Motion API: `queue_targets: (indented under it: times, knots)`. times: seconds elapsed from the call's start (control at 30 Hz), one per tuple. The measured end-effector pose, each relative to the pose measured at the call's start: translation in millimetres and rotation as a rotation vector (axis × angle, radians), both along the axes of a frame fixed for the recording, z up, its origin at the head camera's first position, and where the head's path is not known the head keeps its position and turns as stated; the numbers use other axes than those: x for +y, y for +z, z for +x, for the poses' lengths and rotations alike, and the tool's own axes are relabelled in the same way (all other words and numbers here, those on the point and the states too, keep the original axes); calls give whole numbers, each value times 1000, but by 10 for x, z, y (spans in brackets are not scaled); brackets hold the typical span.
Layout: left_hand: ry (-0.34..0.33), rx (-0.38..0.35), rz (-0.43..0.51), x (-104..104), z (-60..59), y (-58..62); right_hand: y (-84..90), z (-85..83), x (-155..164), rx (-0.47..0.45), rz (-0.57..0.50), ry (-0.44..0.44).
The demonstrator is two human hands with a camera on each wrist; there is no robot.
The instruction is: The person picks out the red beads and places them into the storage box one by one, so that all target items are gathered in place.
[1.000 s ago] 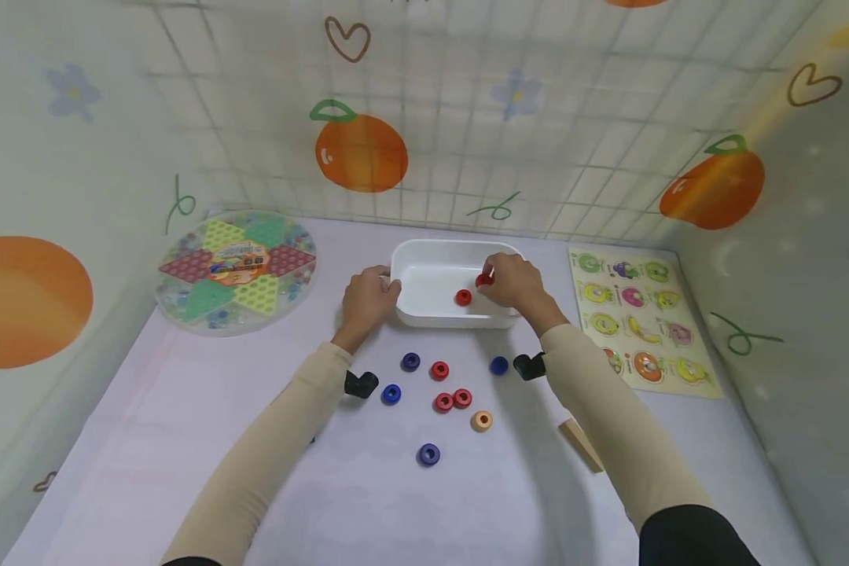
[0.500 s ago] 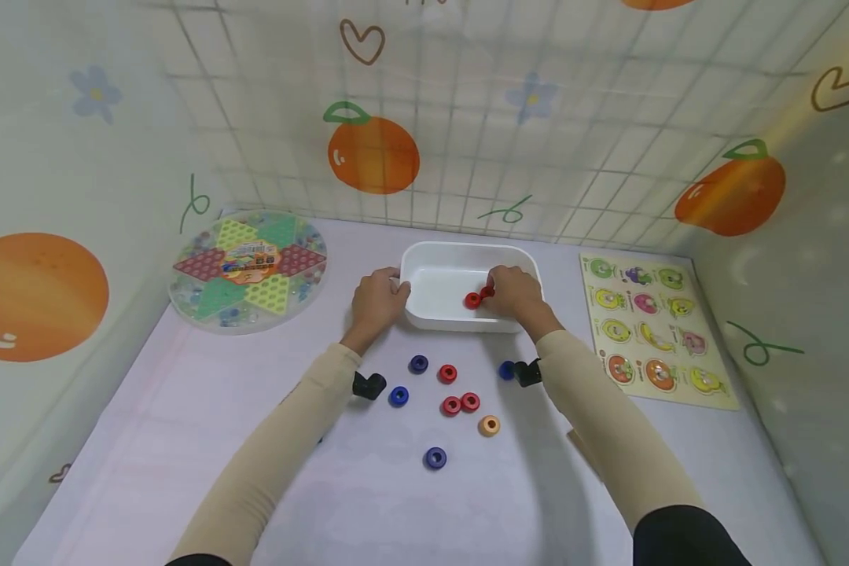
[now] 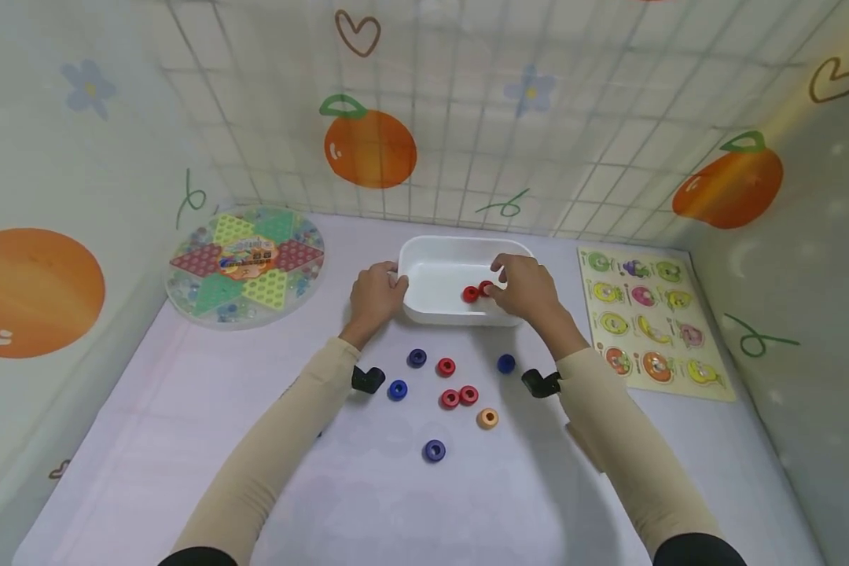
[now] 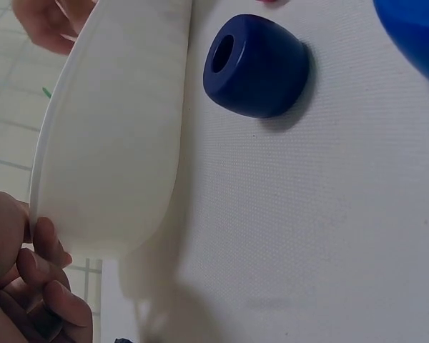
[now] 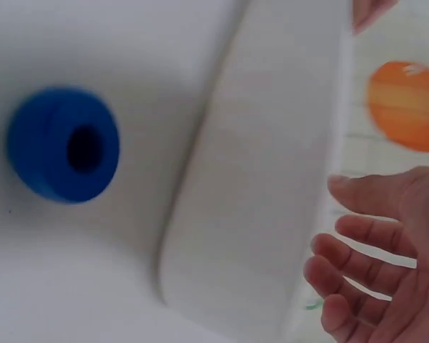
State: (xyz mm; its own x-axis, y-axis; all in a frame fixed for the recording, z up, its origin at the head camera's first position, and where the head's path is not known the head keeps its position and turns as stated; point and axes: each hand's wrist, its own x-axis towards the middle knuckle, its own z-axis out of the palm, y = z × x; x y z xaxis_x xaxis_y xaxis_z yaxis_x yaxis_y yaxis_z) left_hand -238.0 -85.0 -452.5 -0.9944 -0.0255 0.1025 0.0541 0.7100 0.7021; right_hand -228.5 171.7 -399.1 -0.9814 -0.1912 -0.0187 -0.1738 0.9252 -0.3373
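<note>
A white plastic tray (image 3: 424,271) stands at the back of the table. My left hand (image 3: 377,297) pinches its left rim; in the left wrist view the fingers (image 4: 46,239) overlap the edge. Over the tray's right part is my right hand (image 3: 531,291), its fingers parted and holding nothing in the right wrist view. Two red beads with holes, a left one (image 3: 470,295) and a right one (image 3: 485,288), lie side by side in the tray, the right one close to my right fingertips.
In front of the tray lie several red, blue and tan beads, among them a blue bead (image 3: 505,363) and a tan bead (image 3: 487,418). A round star-patterned game board (image 3: 248,267) is at left, a fruit puzzle board (image 3: 651,322) at right. A wooden piece (image 3: 582,446) is partly under my right sleeve.
My right hand has lowered a red bead into the tray beside the other, let it go and drawn back slightly to the right. The left hand stays at the rim.
</note>
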Motion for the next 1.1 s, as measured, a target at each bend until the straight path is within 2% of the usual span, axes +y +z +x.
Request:
queue_targets:
  times: [0.13,0.23,0.33,0.47,0.57,0.73,0.9,1.1]
  knots:
    - [-2,6,10,-9,-6,17,152,300,-13,62,-65,43]
    - [3,13,14,-18,-19,25,166,508,-37,76,-123,66]
    - [10,11,13,-29,-31,21,84,681,-81,55,-187,94]
    - [8,-6,15,-29,-34,6,-139,836,-145,-1,-258,134]
    - [0,-19,16,-13,-30,-10,-310,909,-195,-39,-295,143]
    - [-1,-15,16,-1,-30,-13,-489,975,-309,-93,-310,148]
    - [1,-2,18,-2,-29,-13,-579,1001,-408,-135,-295,138]
    - [-1,-3,13,-5,-21,-15,-630,993,-471,-125,-296,131]
